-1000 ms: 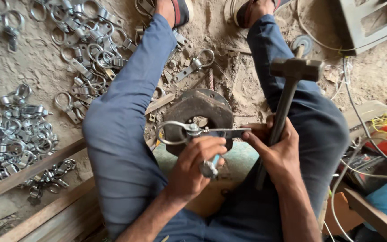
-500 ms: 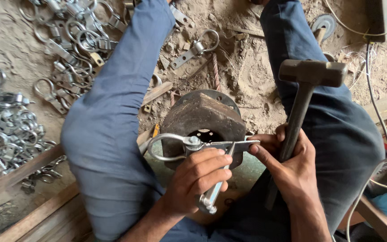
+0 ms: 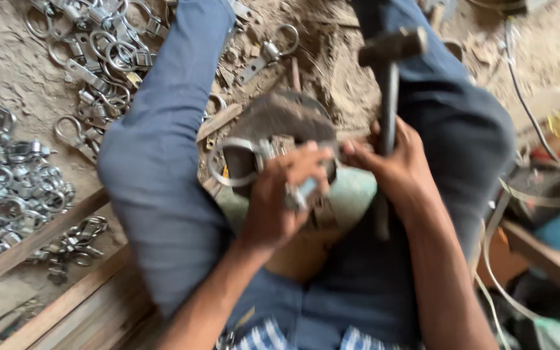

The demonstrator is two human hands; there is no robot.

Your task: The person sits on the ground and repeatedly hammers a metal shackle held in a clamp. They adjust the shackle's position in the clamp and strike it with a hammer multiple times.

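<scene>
We count one hammer (image 3: 389,84), one round iron block (image 3: 286,123) between our knees, one ring clamp (image 3: 241,162) on it. Our left hand (image 3: 283,198) is curled tight around that clamp; our right hand (image 3: 393,162) grips the hammer handle. Loose clamps (image 3: 14,188) uncountable, blurred.

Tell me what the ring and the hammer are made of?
The ring in the left hand looks like shiny silver metal, perhaps plated steel: it gleams pale grey. The hammer in the right hand seems dull, dark metal, head and handle alike, perhaps rusty iron. The picture is blurry, so this is a guess.
</scene>
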